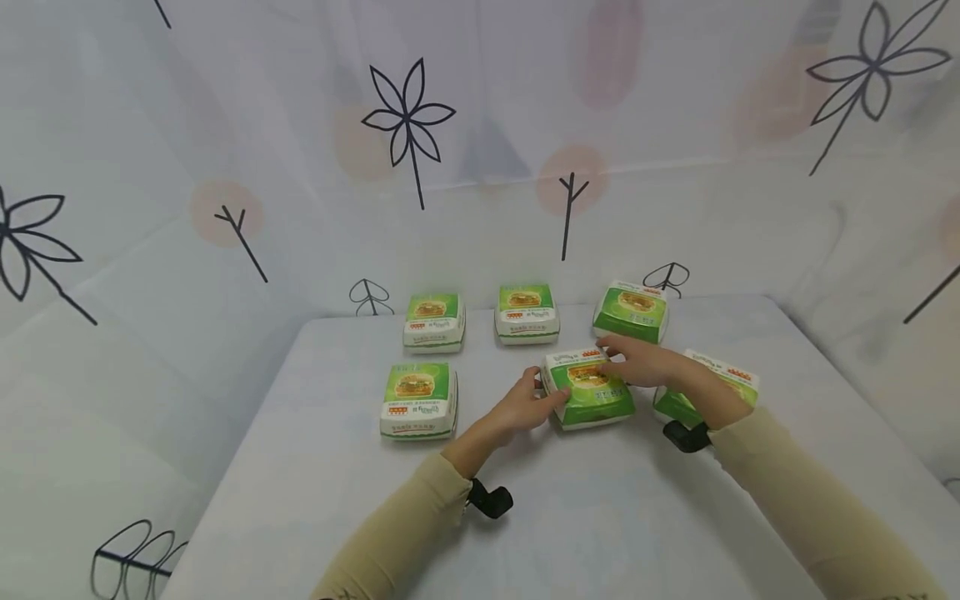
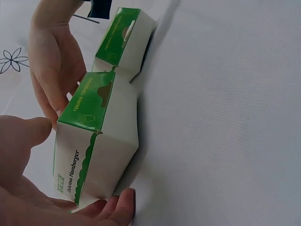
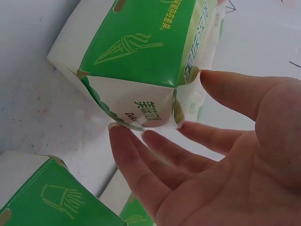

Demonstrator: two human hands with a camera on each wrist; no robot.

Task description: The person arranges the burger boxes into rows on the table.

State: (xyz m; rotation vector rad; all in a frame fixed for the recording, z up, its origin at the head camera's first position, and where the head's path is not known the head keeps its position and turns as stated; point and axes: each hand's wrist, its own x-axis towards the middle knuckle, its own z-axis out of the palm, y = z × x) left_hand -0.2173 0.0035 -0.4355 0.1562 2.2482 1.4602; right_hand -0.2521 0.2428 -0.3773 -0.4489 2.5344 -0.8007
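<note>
- By the left hand, at 8 o'clock of the box, the left side is pinched, the thumb laid on the lid's edge and the fingers curled against the wall.
- By the right hand, at 2 o'clock, the opposite side is pinched lightly between thumb and fingertips.
- The box is flanked on the desk by a second box at 1 o'clock, a third box at 3, a fourth box at 11, a fifth box at 10 and a sixth box at 9. Whether its base is raised cannot be told.
- Pressure is best kept light and even from both sides, as the card would probably dent.
- The base should be kept level, and the third box, partly covered by the right forearm, should not be brushed.
</note>
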